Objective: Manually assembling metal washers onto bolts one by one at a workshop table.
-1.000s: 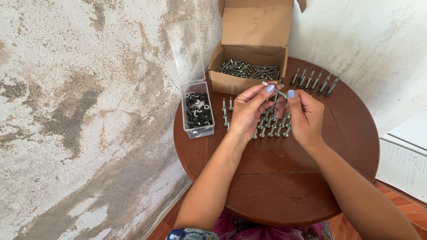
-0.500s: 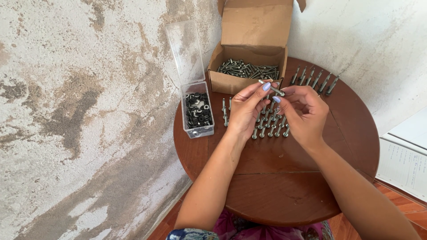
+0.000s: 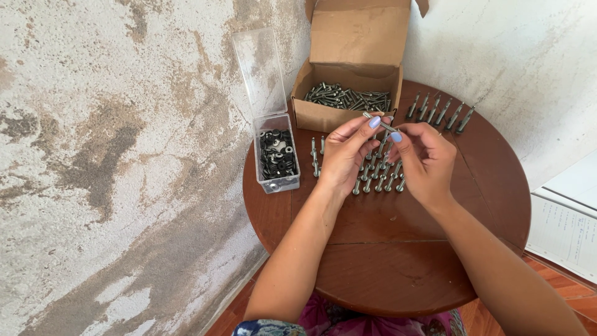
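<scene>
My left hand (image 3: 344, 154) and my right hand (image 3: 424, 158) meet above the round brown table (image 3: 398, 249), both pinching one small metal bolt (image 3: 377, 121) between fingertips. Under the hands stand rows of upright bolts (image 3: 377, 182) on the table. A cardboard box (image 3: 348, 93) holding many loose bolts sits just beyond the hands. To the left, a clear plastic box (image 3: 277, 155) with its lid up contains dark nuts and washers.
Another row of bolts (image 3: 440, 113) lies at the table's far right. A stained plaster wall (image 3: 124, 155) runs along the left and behind. White papers (image 3: 569, 227) lie on the floor at the right.
The hands have stayed in place over the bolt rows; the fingers have shifted slightly on the held bolt.
</scene>
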